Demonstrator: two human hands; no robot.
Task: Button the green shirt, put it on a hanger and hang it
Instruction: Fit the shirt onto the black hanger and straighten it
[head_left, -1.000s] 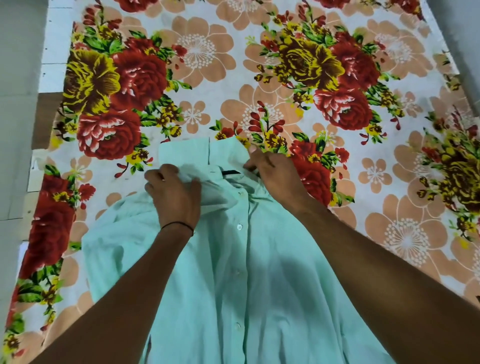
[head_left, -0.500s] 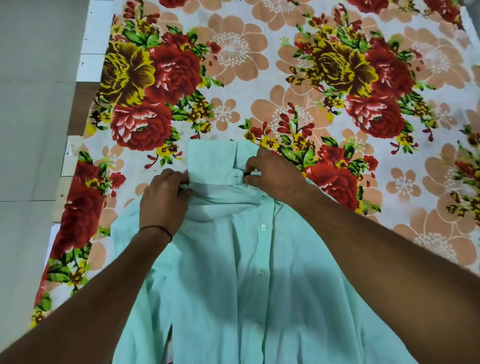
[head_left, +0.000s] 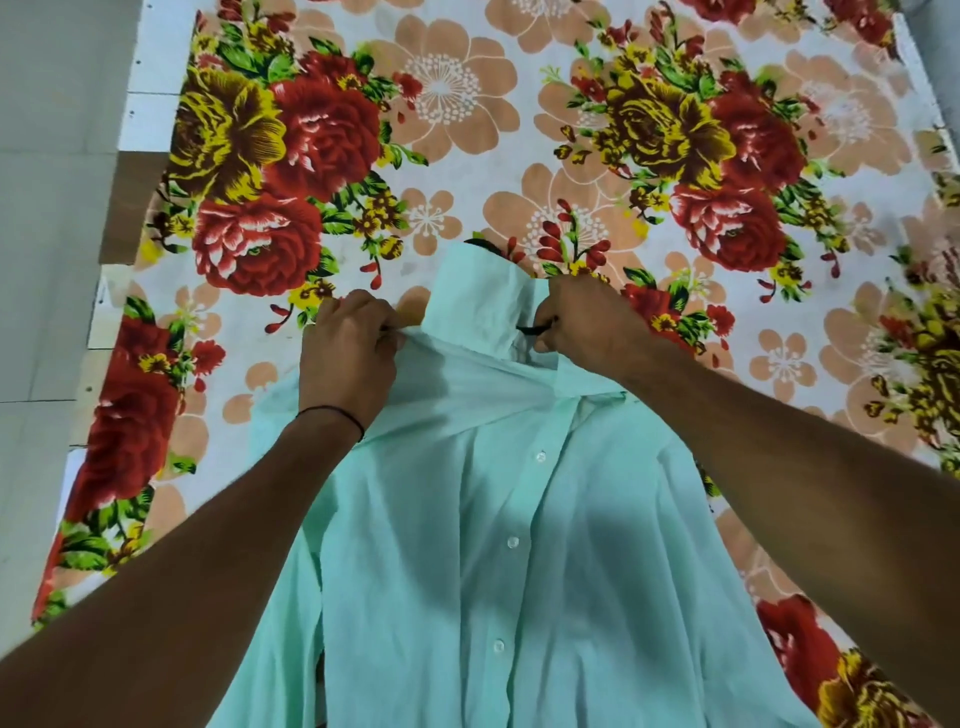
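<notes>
One green shirt (head_left: 467, 571) lies front-up on the floral sheet (head_left: 467, 130), long axis pointing away from the person, collar (head_left: 478, 296) farthest, three white buttons (head_left: 512, 542) showing. Both hands flank the collar equally near: the left hand (head_left: 348, 358) grips shoulder fabric, the right hand (head_left: 587, 327) pinches a thin black piece (head_left: 532, 330), probably one hanger.

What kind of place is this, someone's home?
Probably a home, likely a bedroom: a floral sheet covers a bed-like surface, a green shirt lies on it, and pale floor tiles show at the left.
</notes>
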